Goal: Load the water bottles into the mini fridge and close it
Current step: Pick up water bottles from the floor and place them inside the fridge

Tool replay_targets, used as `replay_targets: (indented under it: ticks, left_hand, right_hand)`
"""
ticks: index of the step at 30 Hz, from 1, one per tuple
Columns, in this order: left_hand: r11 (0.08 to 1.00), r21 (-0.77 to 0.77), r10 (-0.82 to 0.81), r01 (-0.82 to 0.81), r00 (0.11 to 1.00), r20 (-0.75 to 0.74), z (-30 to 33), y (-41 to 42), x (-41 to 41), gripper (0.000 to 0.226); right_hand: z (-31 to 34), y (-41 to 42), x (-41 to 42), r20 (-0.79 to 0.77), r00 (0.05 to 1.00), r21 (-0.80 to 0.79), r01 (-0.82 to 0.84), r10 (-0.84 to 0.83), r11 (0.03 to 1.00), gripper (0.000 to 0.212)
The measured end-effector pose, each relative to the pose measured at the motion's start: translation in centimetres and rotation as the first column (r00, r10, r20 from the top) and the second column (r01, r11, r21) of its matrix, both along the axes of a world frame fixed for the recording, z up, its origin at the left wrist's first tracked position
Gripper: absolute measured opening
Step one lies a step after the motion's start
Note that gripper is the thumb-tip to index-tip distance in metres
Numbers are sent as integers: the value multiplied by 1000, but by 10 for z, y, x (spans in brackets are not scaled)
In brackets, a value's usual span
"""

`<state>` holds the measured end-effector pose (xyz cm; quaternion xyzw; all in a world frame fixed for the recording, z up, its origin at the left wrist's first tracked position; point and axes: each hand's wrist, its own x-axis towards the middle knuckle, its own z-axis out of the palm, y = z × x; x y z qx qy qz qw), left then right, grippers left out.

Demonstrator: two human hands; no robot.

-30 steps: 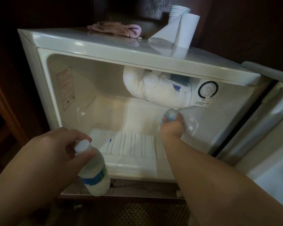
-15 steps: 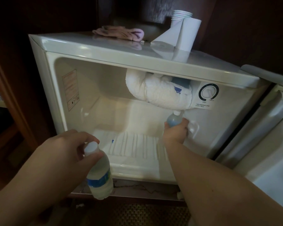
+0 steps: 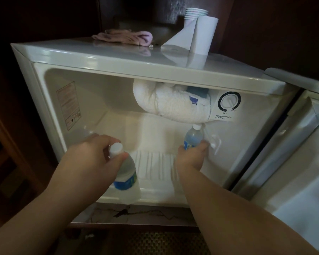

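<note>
The white mini fridge stands open, its door swung out to the right. My right hand reaches deep inside and grips a clear water bottle with a blue label, upright near the back right wall, its white cap just under the frosted freezer box. My left hand holds a second water bottle by its neck at the fridge's front lip, tilted slightly, with its white cap between my fingers.
On the fridge top lie a pink cloth, a paper towel roll and stacked paper cups. A temperature dial sits on the inner right wall. The ribbed fridge floor lies between my hands.
My left hand has carried its bottle up and forward to the fridge's front lip. My right hand has slid lower on its bottle, which now shows more of its neck and cap.
</note>
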<state>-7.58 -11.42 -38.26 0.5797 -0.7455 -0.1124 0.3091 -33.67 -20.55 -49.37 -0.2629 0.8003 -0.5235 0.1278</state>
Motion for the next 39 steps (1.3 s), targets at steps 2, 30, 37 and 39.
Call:
replay_targets:
  ticks: [2, 30, 37, 39]
  left_hand:
    - [1000, 4, 4, -4, 1000, -23, -1, -9, -9, 33]
    - [999, -27, -32, 25, 945, -326, -69, -118, -139, 35]
    - [999, 34, 5, 8, 933, -361, -72, -137, -175, 28]
    - [997, 81, 30, 4, 909, -416, -71, -141, -185, 26]
  right_hand:
    - [-9, 11, 8, -46, 998, 48, -42, 44, 998, 65]
    - [-88, 118, 28, -287, 471, 830, -313, 834, 462, 69]
    - [-90, 114, 30, -267, 493, 847, -290, 828, 446, 91]
    - [-102, 110, 30, -251, 529, 833, -309, 810, 460, 99]
